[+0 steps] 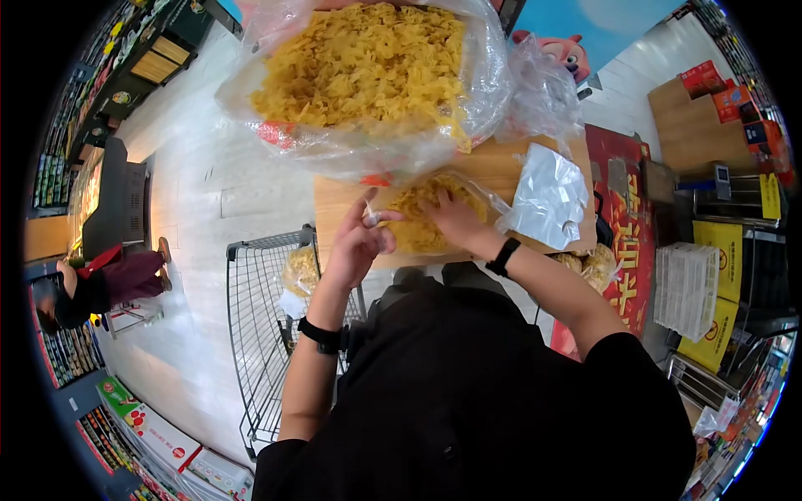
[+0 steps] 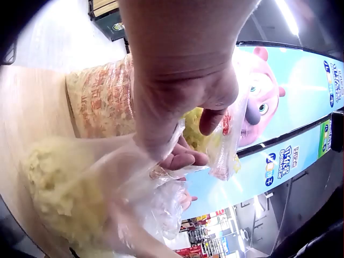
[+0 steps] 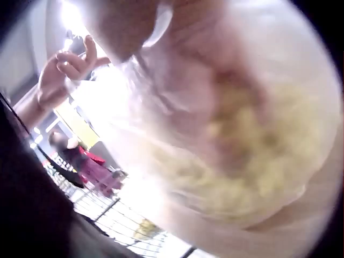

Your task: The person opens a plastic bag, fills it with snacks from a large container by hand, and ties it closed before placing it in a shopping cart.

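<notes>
A small clear plastic bag (image 1: 409, 227) of yellow flaky chips lies on the wooden table, its film stretched up toward my left hand (image 1: 357, 242). That hand is raised at the bag's left side and pinches the film at its mouth, as the left wrist view (image 2: 185, 145) also shows. My right hand (image 1: 455, 219) reaches into the bag, fingers spread and touching the chips (image 3: 269, 156); it is blurred in the right wrist view. Just beyond stands a large clear bag (image 1: 242, 96), open at the top and heaped with the same yellow chips (image 1: 359, 67).
Crumpled clear film (image 1: 539, 92) and a stack of flat plastic bags (image 1: 547, 196) lie on the table's (image 1: 334, 200) right. A wire shopping cart (image 1: 259, 326) with a filled bag (image 1: 301, 269) stands at left. Further left, another person (image 1: 109, 288) stands near shelves.
</notes>
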Action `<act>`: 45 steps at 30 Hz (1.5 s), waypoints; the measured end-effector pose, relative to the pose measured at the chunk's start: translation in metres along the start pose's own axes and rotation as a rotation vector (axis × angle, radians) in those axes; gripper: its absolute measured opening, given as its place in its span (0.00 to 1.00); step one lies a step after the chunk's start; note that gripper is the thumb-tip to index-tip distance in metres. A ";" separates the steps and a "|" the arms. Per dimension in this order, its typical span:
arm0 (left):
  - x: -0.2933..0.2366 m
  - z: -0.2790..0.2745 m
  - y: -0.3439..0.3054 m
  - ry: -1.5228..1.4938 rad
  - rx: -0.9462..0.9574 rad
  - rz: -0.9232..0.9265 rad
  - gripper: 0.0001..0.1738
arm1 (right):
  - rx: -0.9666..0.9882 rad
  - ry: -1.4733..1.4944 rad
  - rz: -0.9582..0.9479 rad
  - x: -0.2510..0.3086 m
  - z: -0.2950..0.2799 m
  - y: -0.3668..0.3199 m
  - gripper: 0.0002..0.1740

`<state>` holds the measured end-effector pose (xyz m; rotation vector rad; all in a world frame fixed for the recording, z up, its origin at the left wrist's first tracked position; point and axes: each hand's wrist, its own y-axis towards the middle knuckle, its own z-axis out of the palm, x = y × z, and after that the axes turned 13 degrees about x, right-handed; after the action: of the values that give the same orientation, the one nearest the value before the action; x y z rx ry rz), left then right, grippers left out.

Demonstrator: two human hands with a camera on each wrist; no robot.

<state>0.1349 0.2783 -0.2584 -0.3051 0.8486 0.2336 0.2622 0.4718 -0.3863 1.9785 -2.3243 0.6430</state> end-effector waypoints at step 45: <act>-0.002 -0.014 -0.002 0.036 -0.069 0.007 0.44 | -0.433 0.094 0.460 -0.043 -0.060 -0.054 0.15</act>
<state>0.1244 0.2711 -0.2649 -0.3716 0.8784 0.2646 0.3076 0.5259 -0.3276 1.2231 -2.5938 0.2000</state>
